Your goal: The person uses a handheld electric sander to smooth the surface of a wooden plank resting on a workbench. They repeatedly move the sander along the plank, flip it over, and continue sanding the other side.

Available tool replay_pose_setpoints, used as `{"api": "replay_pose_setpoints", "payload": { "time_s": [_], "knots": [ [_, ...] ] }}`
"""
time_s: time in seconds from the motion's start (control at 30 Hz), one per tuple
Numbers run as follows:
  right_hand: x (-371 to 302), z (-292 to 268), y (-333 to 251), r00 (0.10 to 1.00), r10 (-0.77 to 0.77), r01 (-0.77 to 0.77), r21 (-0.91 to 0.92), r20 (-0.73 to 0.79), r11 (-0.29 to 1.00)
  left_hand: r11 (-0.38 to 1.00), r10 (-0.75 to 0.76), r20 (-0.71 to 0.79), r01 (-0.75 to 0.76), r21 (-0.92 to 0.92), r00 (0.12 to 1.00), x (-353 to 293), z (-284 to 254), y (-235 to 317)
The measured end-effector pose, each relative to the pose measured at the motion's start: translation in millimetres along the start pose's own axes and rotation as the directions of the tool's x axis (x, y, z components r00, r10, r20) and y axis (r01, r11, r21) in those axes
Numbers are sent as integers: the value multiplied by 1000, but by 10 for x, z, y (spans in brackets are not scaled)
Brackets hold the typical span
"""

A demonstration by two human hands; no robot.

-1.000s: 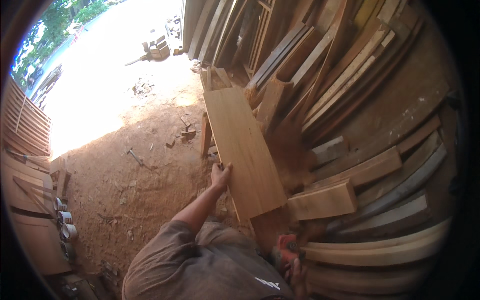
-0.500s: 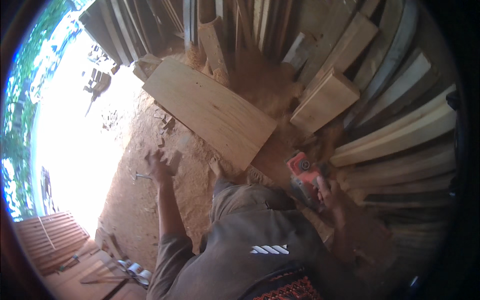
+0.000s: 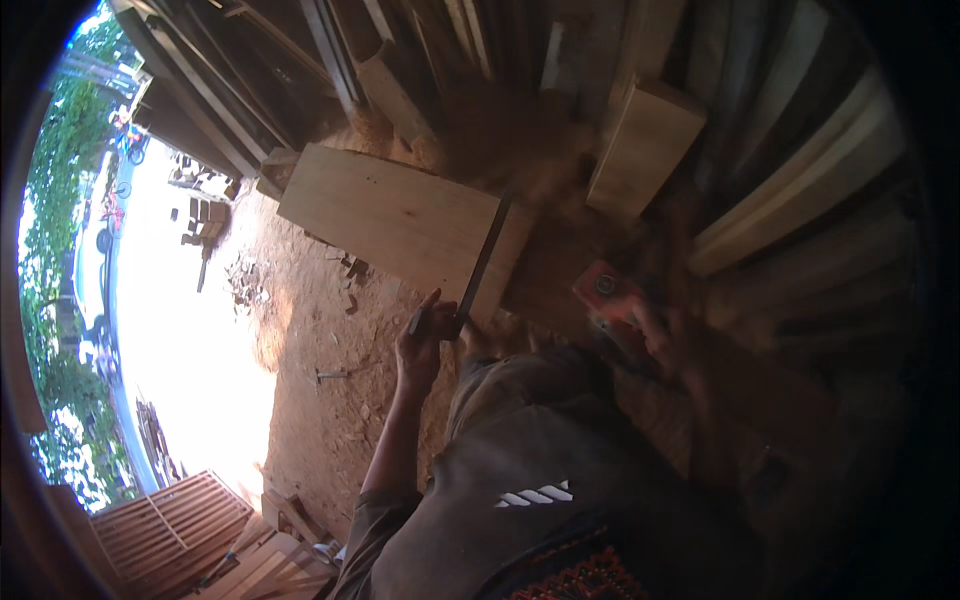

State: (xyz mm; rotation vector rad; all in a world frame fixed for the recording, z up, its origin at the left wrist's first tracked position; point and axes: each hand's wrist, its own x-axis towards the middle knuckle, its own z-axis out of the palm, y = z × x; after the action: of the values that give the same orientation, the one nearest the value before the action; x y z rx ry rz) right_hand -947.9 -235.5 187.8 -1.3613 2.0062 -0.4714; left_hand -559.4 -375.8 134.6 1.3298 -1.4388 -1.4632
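Note:
A pale wide wooden board [image 3: 400,215] lies slantwise in front of me. My left hand [image 3: 420,345] is closed on a carpenter's square, whose long dark blade [image 3: 486,258] reaches across the board's near end. Whether the blade touches the wood or hovers just over it, I cannot tell. Off the board's near right side, my right hand [image 3: 665,335] grips a red electric hand planer [image 3: 607,288] by its handle. The planer's dark underside is mostly in shadow.
A hammer [image 3: 330,376] lies on the dusty floor, left of my forearm. A thick wood block [image 3: 645,145] and long planks [image 3: 800,180] stand to the right. More timber leans at the back. A slatted wooden panel [image 3: 175,530] lies at the lower left.
My left hand has moved right and the square's blade now extends over the board. The view has shifted. My right hand still holds the planer in about the same place.

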Motion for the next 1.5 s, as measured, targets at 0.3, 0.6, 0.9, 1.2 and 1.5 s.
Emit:
{"api": "replay_pose_setpoints", "payload": {
  "time_s": [0.3, 0.6, 0.9, 1.2, 1.5],
  "knots": [
    [41, -82, 101, 969, 94, -140, 196, 229, 971, 994, 31, 45, -36, 106, 998, 22, -18, -254],
    [165, 242, 355, 982, 77, -148, 455, 171, 878, 972, 63, 52, -73, 221, 997, 120, -45, -335],
    [674, 365, -406, 931, -249, 195, 213, 267, 957, 967, -44, -177, -3, -255, 983, -18, -105, -277],
    [1649, 918, -1886, 829, -245, 50, 370, 503, 928, 992, -124, -927, 76, -104, 354, -1523, -832, -271],
    [2934, 1829, -2993, 685, -479, 136, 550, 549, 824, 957, -286, -712, 227, -181, 641, 161, -558, -1027]
  ]
}}
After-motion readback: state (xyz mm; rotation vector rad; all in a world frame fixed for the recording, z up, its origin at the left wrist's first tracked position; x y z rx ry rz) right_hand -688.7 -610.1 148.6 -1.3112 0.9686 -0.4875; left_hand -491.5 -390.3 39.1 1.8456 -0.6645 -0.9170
